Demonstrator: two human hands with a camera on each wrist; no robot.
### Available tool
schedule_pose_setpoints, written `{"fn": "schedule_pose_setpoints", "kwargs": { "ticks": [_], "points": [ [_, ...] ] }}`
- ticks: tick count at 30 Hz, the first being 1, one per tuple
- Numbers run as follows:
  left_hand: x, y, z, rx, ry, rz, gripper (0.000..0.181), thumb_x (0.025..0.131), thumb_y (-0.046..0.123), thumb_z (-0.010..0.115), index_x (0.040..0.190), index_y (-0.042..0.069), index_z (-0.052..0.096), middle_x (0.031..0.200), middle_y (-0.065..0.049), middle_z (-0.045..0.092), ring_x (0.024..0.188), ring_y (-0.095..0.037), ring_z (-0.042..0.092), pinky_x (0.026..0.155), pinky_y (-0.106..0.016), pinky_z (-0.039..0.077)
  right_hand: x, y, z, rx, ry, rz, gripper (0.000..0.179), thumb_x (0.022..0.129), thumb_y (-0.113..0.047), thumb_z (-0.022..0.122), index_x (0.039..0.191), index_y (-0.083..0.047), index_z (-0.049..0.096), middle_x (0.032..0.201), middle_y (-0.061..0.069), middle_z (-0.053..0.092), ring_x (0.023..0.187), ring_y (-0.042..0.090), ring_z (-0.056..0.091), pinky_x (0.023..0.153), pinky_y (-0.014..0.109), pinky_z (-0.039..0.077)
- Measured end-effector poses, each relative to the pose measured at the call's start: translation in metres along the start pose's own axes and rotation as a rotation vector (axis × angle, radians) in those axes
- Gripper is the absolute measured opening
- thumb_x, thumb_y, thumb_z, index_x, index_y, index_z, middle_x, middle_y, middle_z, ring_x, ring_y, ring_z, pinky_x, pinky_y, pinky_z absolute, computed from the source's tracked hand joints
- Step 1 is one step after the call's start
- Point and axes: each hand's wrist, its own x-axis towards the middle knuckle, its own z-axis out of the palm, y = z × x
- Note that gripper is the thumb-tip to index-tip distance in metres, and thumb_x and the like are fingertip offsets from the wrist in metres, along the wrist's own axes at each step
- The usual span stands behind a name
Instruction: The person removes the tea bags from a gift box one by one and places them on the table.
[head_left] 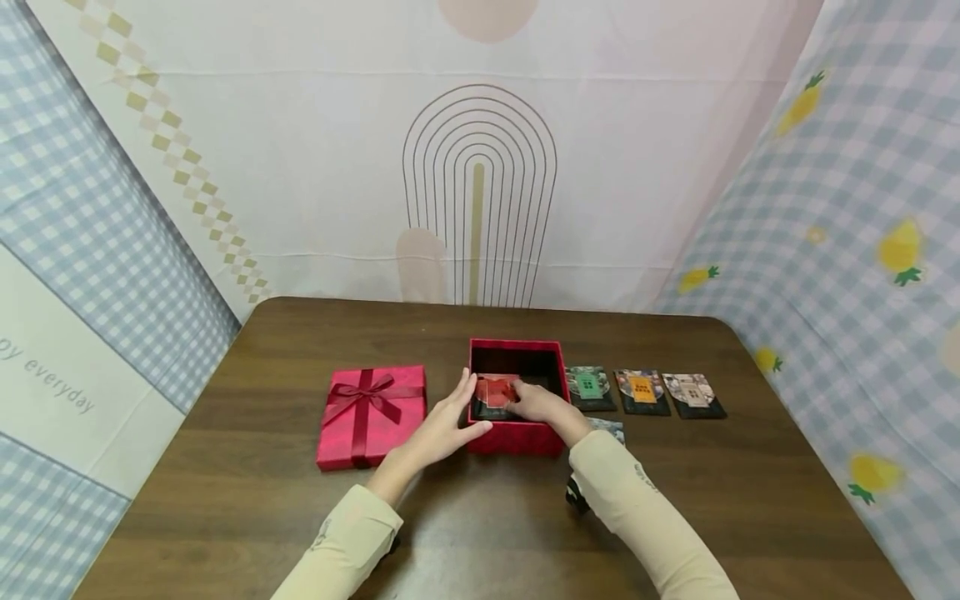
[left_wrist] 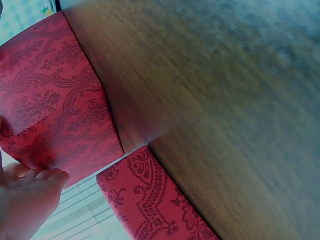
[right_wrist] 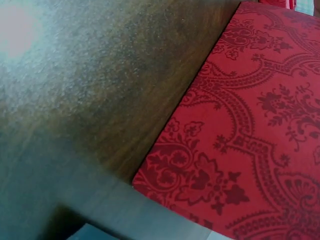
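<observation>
A red box (head_left: 517, 439) without its lid stands mid-table, dark inside. My right hand (head_left: 542, 403) reaches over its front and pinches the right edge of a flat packet with a red label (head_left: 495, 393) at the box opening. At the box's left side is my left hand (head_left: 442, 427), its fingers straight against the wall; the left wrist view shows that hand (left_wrist: 32, 197) by the patterned red side (left_wrist: 55, 95). Only the box's outer wall (right_wrist: 250, 120) appears in the right wrist view; the hand itself is out of that frame.
The ribboned lid (head_left: 397, 427) lies left of the box. To the right lie packets with a green label (head_left: 588, 385), an orange label (head_left: 642, 388) and a beige label (head_left: 694, 393). Another packet (head_left: 609, 428) is partly hidden by the right forearm.
</observation>
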Motion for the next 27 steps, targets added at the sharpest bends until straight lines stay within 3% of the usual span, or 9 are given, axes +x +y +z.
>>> {"fn": "schedule_pose_setpoints", "kwargs": {
  "ticks": [8, 14, 19, 23, 27],
  "points": [
    [-0.0001, 0.0012, 0.0001, -0.006, 0.006, -0.001, 0.080, 0.087, 0.032, 0.061, 0.145, 0.003, 0.015, 0.152, -0.014, 0.006, 0.133, -0.032, 0.027, 0.105, -0.045, 0.028, 0.0006, 0.0038, -0.0003, 0.076, -0.070, -0.132, 0.055, 0.092, -0.026, 0.053, 0.136, 0.002, 0.036, 0.135, 0.023, 0.042, 0.122, 0.035, 0.042, 0.101, 0.051, 0.031],
    [-0.0002, 0.0010, 0.0001, -0.007, 0.003, 0.001, 0.079, 0.087, 0.031, 0.061, 0.145, 0.001, 0.016, 0.152, -0.014, 0.006, 0.133, -0.032, 0.027, 0.105, -0.045, 0.028, 0.0009, 0.0044, -0.0002, 0.158, 0.044, -0.107, 0.047, 0.092, -0.021, 0.051, 0.131, 0.005, 0.043, 0.130, 0.024, 0.046, 0.119, 0.037, 0.044, 0.097, 0.051, 0.035],
    [0.0000, -0.0001, 0.0003, -0.019, 0.003, 0.008, 0.078, 0.088, 0.032, 0.060, 0.144, -0.001, 0.017, 0.151, -0.018, 0.007, 0.132, -0.033, 0.027, 0.104, -0.047, 0.029, 0.0019, 0.0045, -0.0009, 0.301, 0.143, -0.053, 0.043, 0.092, -0.018, 0.052, 0.127, 0.005, 0.047, 0.124, 0.022, 0.051, 0.107, 0.033, 0.053, 0.089, 0.046, 0.043],
    [-0.0001, -0.0007, 0.0005, -0.019, 0.003, 0.007, 0.078, 0.088, 0.032, 0.060, 0.144, 0.000, 0.017, 0.151, -0.019, 0.008, 0.132, -0.033, 0.027, 0.104, -0.047, 0.029, 0.0018, 0.0039, -0.0027, 0.427, 0.150, -0.065, 0.040, 0.092, -0.016, 0.052, 0.126, 0.006, 0.048, 0.123, 0.023, 0.052, 0.095, 0.030, 0.058, 0.082, 0.040, 0.049],
    [0.0000, -0.0015, 0.0008, -0.017, 0.009, 0.012, 0.079, 0.087, 0.032, 0.061, 0.144, -0.001, 0.017, 0.151, -0.019, 0.009, 0.132, -0.033, 0.027, 0.104, -0.047, 0.029, 0.0022, 0.0057, -0.0031, 0.423, 0.101, -0.139, 0.036, 0.094, -0.014, 0.048, 0.123, 0.007, 0.050, 0.121, 0.023, 0.053, 0.092, 0.027, 0.059, 0.079, 0.038, 0.050]
  ]
}}
